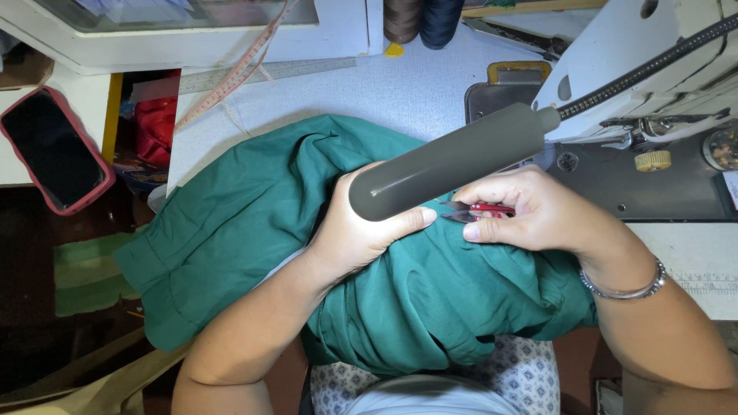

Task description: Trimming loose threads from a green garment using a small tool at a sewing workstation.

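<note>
Lying bunched at centre frame, the green fabric (254, 230) spreads from the table edge down over the person's lap, apparently gathered so that one small area sits taut under the lamp. That area falls between the two hands, just right of centre.

The left hand (361, 238) presses flat on the cloth, fingers extended and thumb reaching right, closed on nothing but pinning the folds in place. The right hand (530, 215) is curled around a small pair of red-handled thread snips (480, 211), blades pointing left toward the left thumb tip and resting at the fabric surface (whether the blades touch a thread cannot be made out). A silver bracelet (626, 288) sits on the right wrist.

A grey cylindrical lamp head (453, 161) on a flexible neck hangs directly above the working spot, partly hiding the left fingers. The white sewing machine (653, 69) occupies the upper right. Two thread cones (419, 19) stand at top centre, a measuring tape (238, 69) trails at upper left, and a phone in a red case (54, 150) lies at far left.
</note>
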